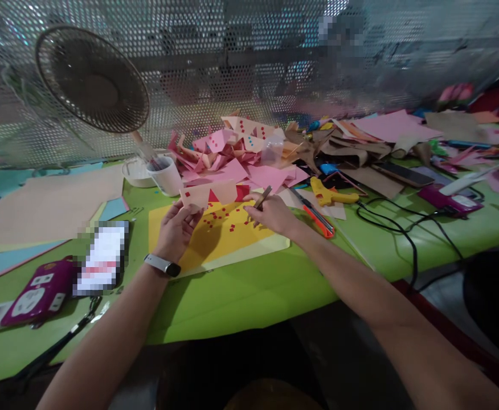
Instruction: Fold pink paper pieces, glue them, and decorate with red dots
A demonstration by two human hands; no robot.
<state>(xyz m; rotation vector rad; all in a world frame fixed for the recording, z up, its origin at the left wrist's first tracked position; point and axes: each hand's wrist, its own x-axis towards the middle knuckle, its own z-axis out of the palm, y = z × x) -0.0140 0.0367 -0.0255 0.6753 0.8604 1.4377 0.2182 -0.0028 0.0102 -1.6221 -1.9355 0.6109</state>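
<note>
— Hands first: where are they?
— I see the left hand (178, 226) pinching a pale peach folded paper piece (208, 195) above the yellow paper sheet (232, 242).
— And the right?
— My right hand (270, 214) grips a thin brown stick (262, 197), mid-surface.

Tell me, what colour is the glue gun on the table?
Yellow glue gun, seen clearly in the head view.

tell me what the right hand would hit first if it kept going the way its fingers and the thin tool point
The right hand and its thin tool point up and away, so probably the pile of pink folded papers behind the yellow sheet. Depth is unclear.
</note>
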